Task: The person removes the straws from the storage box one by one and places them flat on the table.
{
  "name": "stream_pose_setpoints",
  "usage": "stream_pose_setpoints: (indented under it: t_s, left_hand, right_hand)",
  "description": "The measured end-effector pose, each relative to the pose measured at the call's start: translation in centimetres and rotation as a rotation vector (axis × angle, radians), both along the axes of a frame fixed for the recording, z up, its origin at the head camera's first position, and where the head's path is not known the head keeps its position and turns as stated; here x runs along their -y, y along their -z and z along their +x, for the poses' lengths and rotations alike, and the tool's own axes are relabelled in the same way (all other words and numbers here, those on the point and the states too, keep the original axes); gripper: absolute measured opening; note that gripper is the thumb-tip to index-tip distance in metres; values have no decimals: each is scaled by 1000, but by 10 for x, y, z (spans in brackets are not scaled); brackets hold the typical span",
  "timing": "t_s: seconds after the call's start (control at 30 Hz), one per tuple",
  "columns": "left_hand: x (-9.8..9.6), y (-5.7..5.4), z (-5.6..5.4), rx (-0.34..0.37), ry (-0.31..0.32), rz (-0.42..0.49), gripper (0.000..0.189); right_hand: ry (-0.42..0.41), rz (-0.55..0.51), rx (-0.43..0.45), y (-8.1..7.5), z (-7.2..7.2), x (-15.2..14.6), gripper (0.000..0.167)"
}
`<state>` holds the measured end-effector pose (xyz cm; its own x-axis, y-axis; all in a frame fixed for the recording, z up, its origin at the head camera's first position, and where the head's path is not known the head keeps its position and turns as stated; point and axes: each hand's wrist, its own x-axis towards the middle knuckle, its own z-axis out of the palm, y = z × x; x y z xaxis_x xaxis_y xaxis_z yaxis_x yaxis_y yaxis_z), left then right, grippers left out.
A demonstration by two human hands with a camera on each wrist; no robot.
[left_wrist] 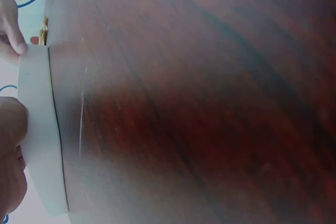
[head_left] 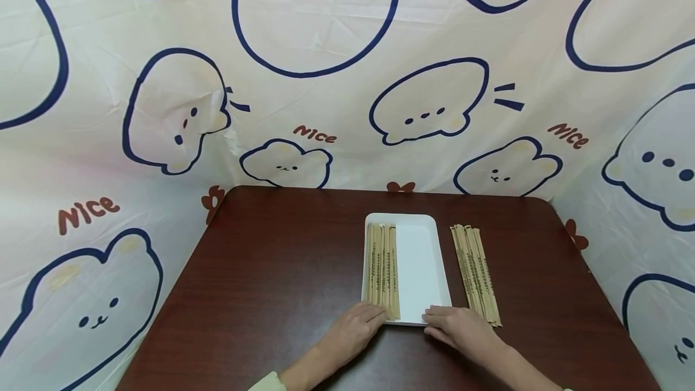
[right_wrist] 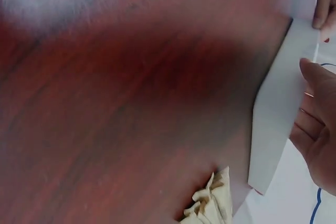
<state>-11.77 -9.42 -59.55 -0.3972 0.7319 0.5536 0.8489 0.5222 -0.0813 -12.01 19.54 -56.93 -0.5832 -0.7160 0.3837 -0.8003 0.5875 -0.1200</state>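
A white rectangular tray (head_left: 420, 264) lies lengthwise on the table. Along its left half runs a row of paper-wrapped chopsticks (head_left: 382, 264). At the tray's near left corner my left hand (head_left: 355, 326) holds the rim, its fingers beside the lower ends of the chopsticks. My right hand (head_left: 461, 329) grips the near right corner, with the thumb at the near wall and the fingers over the rim. Both wrist views show the tray's near wall (left_wrist: 39, 124) with the hands at its rim; the fingers inside are partly hidden.
Just right of the tray, a second bunch of wrapped chopsticks (head_left: 476, 273) lies slightly slanted on the brown table (head_left: 271, 270), close to my right hand. A cartoon-print cloth (head_left: 347, 107) hangs behind the table and at both sides.
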Motion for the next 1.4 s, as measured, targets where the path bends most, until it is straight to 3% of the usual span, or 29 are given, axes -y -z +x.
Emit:
stream_pose_setpoints:
  t_s: [0.23, 0.5, 0.73, 0.8, 1.13, 1.23, 1.4]
  left_hand:
    - [-3, 0, 0, 25, -4, -7, 27]
    - [-3, -1, -2, -10, -15, -20, 31]
    - [-3, -3, -1, 13, -22, -16, 29]
    - [-3, -3, -1, 25, -24, -3, 20]
    - [-10, -15, -3, 150, -32, 37, 21]
    - [-14, -21, -7, 195, -66, 83, 16]
    - [-22, -29, -15, 214, -191, 155, 18]
  right_hand:
    - [23, -105, -99, 13, 3, 3, 25]
    - [17, -148, -135, 22, 5, 3, 26]
    - [11, -183, -158, 25, 5, 4, 22]
    - [12, -192, -166, 27, 5, 5, 22]
    - [33, -206, -178, 30, 7, 7, 22]
    - [37, -206, -176, 31, 7, 7, 23]
    - [50, -195, -156, 32, 8, 7, 24]
